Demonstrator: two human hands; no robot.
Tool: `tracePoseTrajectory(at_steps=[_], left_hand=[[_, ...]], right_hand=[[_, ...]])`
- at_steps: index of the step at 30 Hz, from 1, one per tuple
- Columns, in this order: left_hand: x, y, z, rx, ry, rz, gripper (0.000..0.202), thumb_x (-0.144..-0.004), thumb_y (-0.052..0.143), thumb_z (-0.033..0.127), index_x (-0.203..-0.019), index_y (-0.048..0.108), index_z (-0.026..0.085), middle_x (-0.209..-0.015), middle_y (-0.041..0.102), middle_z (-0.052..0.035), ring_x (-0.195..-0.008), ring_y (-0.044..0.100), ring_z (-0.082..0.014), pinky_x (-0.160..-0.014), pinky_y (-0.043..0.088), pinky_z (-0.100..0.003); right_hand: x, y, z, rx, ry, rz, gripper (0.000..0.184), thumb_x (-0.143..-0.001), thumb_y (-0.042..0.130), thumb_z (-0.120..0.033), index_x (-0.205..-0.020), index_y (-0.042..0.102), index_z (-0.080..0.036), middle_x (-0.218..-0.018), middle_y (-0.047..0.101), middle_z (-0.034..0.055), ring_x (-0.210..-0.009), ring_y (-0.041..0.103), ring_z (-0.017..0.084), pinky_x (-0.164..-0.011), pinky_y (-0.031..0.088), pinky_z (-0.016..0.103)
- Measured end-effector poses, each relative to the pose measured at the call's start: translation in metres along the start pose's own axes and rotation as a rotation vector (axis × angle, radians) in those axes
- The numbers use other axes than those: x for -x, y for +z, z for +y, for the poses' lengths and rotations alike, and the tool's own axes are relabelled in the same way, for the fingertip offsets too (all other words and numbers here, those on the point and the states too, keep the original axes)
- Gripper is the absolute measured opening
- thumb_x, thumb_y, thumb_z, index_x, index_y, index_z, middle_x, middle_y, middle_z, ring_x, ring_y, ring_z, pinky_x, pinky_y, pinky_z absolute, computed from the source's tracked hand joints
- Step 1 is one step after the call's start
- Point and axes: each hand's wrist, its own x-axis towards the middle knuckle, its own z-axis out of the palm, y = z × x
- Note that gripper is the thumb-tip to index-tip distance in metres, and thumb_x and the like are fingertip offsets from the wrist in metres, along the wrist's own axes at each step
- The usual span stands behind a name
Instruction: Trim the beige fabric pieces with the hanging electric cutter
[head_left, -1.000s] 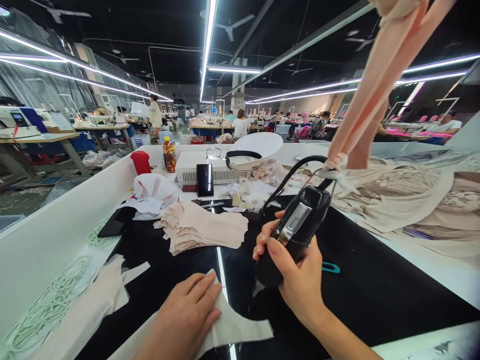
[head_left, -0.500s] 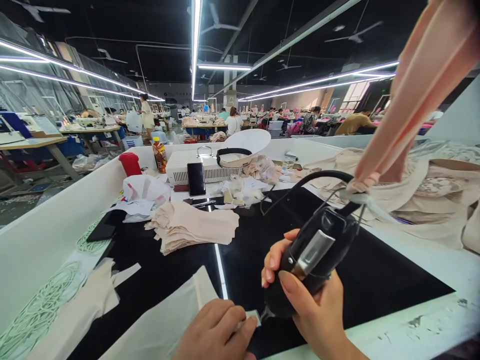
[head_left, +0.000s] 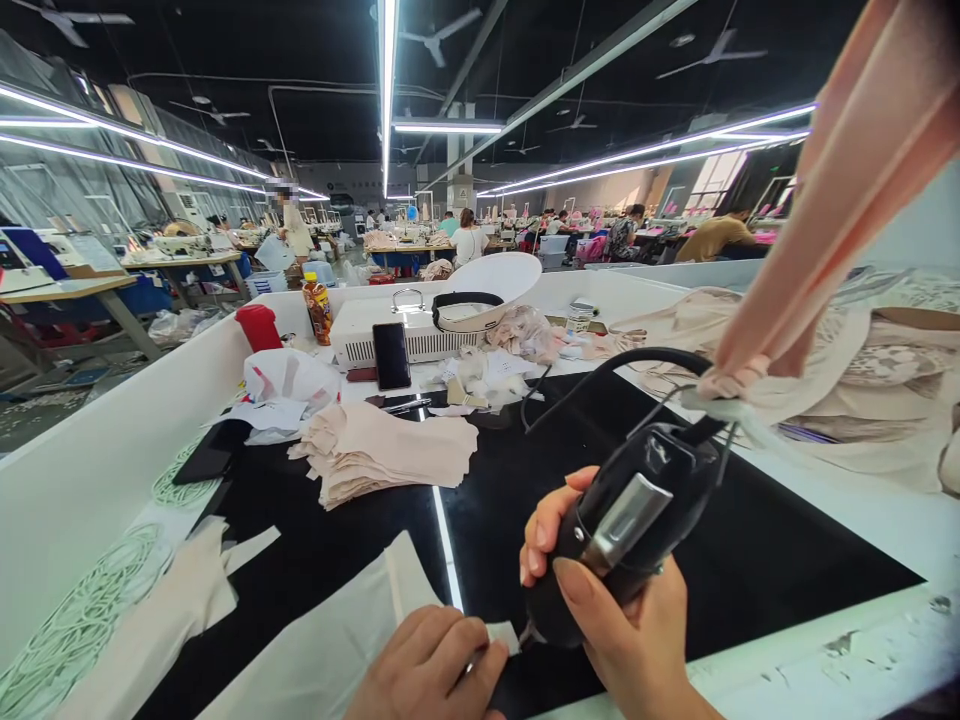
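Note:
My right hand (head_left: 619, 620) is wrapped round a black corded handheld power tool (head_left: 611, 530) with a silver metal switch plate. A pink fabric strip (head_left: 825, 200) is tied at its cord end and runs up to the right. The tool's small metal tip (head_left: 527, 635) points down to the left, at the end of a pale strap end (head_left: 504, 634). My left hand (head_left: 431, 662) pinches that strap end against the black board (head_left: 780, 560). Sheer pale fabric (head_left: 315, 640) spreads left of this hand. Whether the tip touches the strap is unclear.
A stack of beige fabric pieces (head_left: 390, 450) lies ahead. Behind it are a phone (head_left: 391, 357), a white vented box (head_left: 360, 335) and a bottle (head_left: 317, 310). Green cord coils (head_left: 97, 610) lie left, beige garments (head_left: 885, 370) right. Co-workers sit farther back.
The power tool's tip and my right hand have shifted very slightly left and down. My left hand stays on the strap end, almost unmoved.

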Motion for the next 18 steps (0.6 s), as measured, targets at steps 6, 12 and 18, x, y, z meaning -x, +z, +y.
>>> tracePoseTrajectory(at_steps=[6, 12, 18], left_hand=[[0.000, 0.000, 0.004, 0.000, -0.024, 0.011, 0.052, -0.118, 0.028, 0.044, -0.107, 0.071, 0.017, -0.095, 0.070, -0.0014, -0.081, 0.068, -0.0150, -0.075, 0.054, -0.028], [0.003, -0.001, 0.005, -0.006, -0.019, -0.014, 0.051, -0.118, 0.029, 0.042, -0.109, 0.071, 0.015, -0.099, 0.070, -0.0026, -0.085, 0.067, -0.0153, -0.078, 0.054, -0.027], [0.002, 0.001, 0.004, -0.022, -0.024, -0.006, 0.051, -0.118, 0.028, 0.042, -0.107, 0.071, 0.016, -0.099, 0.069, -0.0017, -0.085, 0.066, -0.0154, -0.077, 0.053, -0.027]], right_hand=[[0.001, 0.002, -0.001, -0.027, 0.040, 0.060, 0.038, -0.092, 0.084, -0.039, -0.121, 0.060, -0.031, -0.086, 0.065, -0.0016, -0.063, 0.060, 0.014, -0.054, 0.053, 0.026], [-0.004, -0.004, 0.001, 0.013, -0.026, -0.007, 0.035, -0.095, 0.080, -0.035, -0.123, 0.059, -0.031, -0.087, 0.066, -0.0007, -0.063, 0.063, 0.015, -0.055, 0.057, 0.030], [-0.010, -0.003, 0.006, -0.004, -0.024, 0.058, 0.036, -0.094, 0.082, -0.037, -0.123, 0.060, -0.031, -0.088, 0.066, -0.0011, -0.064, 0.065, 0.015, -0.058, 0.058, 0.029]])
